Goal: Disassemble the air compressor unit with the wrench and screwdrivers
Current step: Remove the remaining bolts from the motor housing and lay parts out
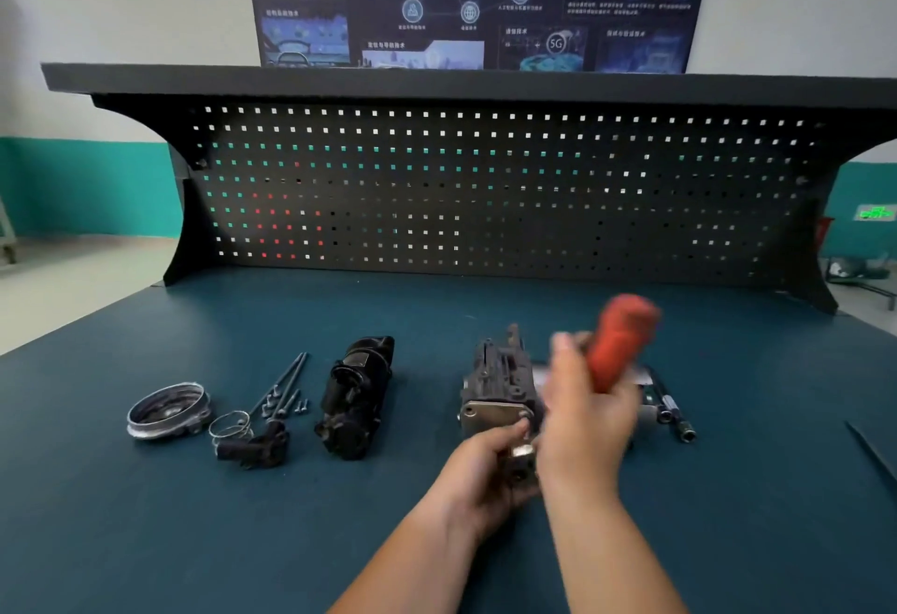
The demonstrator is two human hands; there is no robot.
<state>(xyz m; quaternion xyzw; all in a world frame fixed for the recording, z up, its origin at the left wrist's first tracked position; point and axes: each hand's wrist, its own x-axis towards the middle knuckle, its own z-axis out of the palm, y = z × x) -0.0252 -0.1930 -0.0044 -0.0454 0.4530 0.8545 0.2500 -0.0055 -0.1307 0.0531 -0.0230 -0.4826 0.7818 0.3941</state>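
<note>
My dark teal workbench top (194, 540) runs back to a black perforated metal pegboard (485, 186). Right of centre on the bench sits the grey metal air compressor block (495, 380). My left hand (485, 472) curls round its near end, thumb on the flat plate. My right hand (587, 424), blurred, is wrapped round a red-handled screwdriver (619, 346), just beside the block. To the left, well apart, lie a black cylindrical motor housing (357, 395), a silver ring-shaped metal cap (167, 409), long thin steel bolts (286, 385) and a small wire coil spring (230, 426).
</note>
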